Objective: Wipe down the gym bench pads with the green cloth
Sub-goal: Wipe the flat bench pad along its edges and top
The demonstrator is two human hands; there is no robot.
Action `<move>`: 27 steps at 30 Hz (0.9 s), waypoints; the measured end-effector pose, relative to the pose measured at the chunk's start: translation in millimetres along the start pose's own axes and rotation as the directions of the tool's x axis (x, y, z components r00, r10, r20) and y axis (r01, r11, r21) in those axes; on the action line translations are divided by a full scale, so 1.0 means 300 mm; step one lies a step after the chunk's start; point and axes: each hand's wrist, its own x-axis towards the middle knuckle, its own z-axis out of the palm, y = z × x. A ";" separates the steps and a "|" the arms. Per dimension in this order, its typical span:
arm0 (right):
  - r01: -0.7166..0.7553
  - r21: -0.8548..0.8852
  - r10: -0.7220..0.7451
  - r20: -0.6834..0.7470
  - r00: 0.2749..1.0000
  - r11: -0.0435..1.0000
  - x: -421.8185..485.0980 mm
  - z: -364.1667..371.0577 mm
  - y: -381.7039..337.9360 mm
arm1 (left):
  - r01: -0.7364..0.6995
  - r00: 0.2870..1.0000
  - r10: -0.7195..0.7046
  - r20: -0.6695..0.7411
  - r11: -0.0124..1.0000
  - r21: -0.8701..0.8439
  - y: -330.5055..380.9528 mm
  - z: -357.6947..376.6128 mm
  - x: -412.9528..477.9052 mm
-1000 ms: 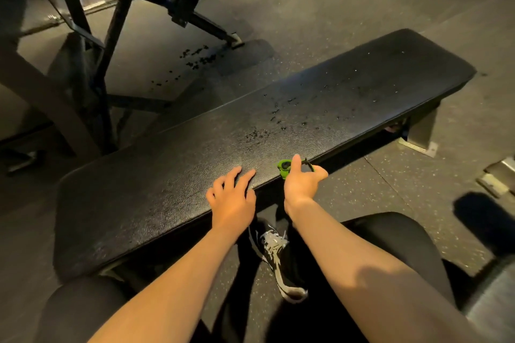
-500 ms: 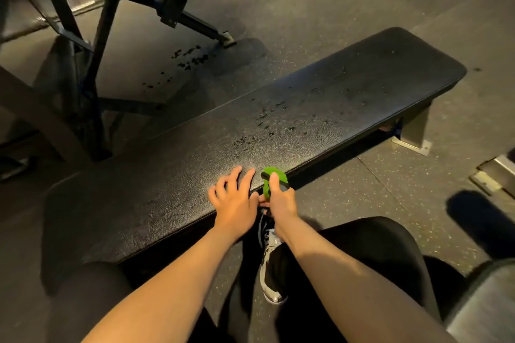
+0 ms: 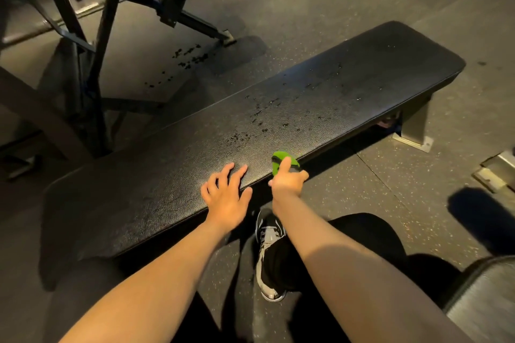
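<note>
My left hand (image 3: 225, 200) rests spread on the surface (image 3: 362, 86), likely bracing me; my right hand (image 3: 287, 182) pinches the bunched cloth (image 3: 278, 163) at the near edge, short of the droplets (image 3: 259, 121).

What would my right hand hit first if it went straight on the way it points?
Likely the wet droplets on the bench pad. The right hand, gripping the green cloth at the pad's near edge, points across it; height is unclear.
</note>
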 end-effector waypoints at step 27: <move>0.893 -0.449 -0.432 0.801 0.414 0.023 -0.208 0.143 0.012 | 0.160 0.987 -0.162 -0.001 0.975 -0.157 -0.180 -0.153 -0.036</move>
